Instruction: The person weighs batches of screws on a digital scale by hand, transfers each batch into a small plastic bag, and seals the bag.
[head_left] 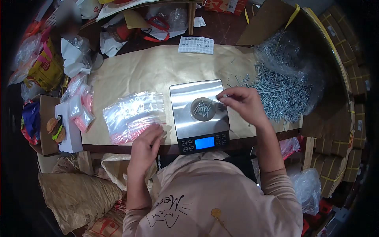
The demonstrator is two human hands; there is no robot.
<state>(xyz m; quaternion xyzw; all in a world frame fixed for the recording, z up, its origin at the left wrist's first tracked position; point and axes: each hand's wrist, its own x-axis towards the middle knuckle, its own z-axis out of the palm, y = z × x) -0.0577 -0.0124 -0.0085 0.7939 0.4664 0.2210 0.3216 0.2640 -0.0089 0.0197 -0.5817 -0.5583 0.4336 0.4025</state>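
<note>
A digital scale (182, 125) with a steel top and a lit blue display stands before me. On it sits a small round dish (193, 118) with several silvery screws (203, 109) inside. My right hand (244, 106) is over the scale's right edge, thumb and forefinger pinched at what looks like a screw, mostly hidden by the fingertips. My left hand (145, 145) rests at the near edge of a fanned stack of clear zip bags (134, 114) with red seals. Its fingers are loosely stretched and touch the bags' corner; nothing shows in its grip.
A large heap of screws (282, 91) spills from a plastic-lined carton at the right. A label sheet (196, 45) lies at the back of the brown paper mat (158, 59). Packed bags (81, 108), a white box (68, 132) and a burger-shaped toy (56, 129) are at the left.
</note>
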